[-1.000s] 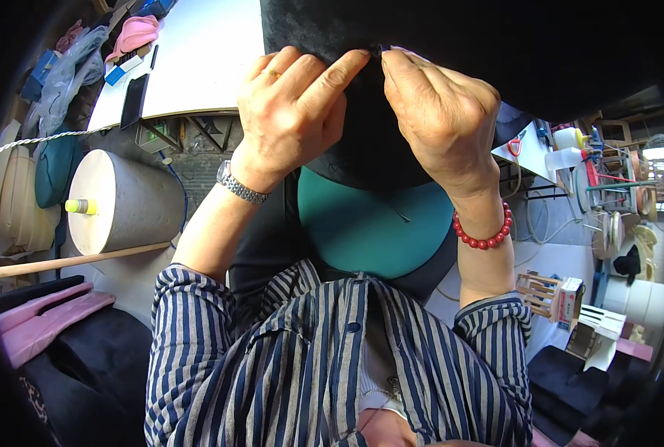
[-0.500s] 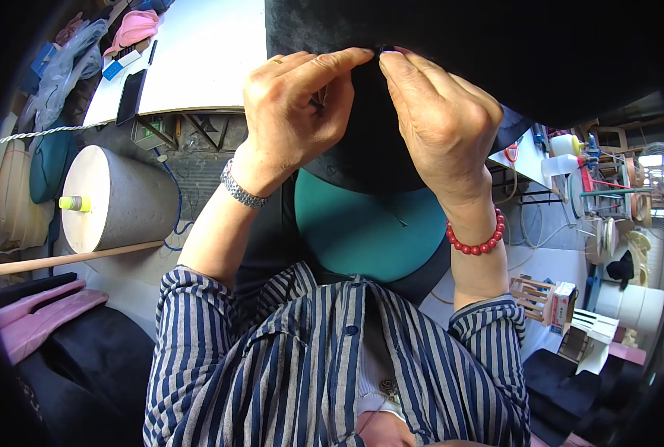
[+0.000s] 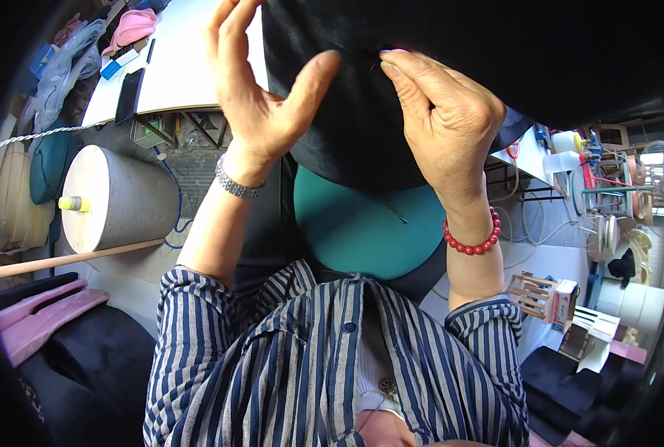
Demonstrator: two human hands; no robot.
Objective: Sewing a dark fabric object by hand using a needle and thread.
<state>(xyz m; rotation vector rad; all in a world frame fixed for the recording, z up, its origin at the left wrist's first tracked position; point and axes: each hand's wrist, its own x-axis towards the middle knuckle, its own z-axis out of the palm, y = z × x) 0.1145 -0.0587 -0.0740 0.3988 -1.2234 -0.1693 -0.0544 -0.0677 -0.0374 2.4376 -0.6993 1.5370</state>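
A large black fabric piece with a soft sheen (image 3: pixel 347 127) spreads from the top of the view down over my lap. My right hand (image 3: pixel 451 119), with a red bead bracelet on its wrist, pinches at the fabric with thumb and forefinger together; anything small between the tips is hidden. Left of it, my left hand (image 3: pixel 265 97) is open, thumb and fingers spread apart, just off the fabric's left part. Its upper fingers run to the picture's top edge. Below the fabric shows a rounded teal surface (image 3: pixel 362 231), with a short dark thread end (image 3: pixel 399 216) over it.
A white-topped table (image 3: pixel 190 59) stands at the far left, with a dark flat phone-like object (image 3: pixel 128 95) and pink cloth (image 3: pixel 134 28). Nearer lie a big pale roll (image 3: pixel 119 197) and a wooden pole (image 3: pixel 78 258). Wooden frames, spools and white rolls (image 3: pixel 630 305) crowd the right.
My left hand has let go of its pinch beside the right fingertips, opened and moved up and left. The right hand stays pinched in nearly the same place.
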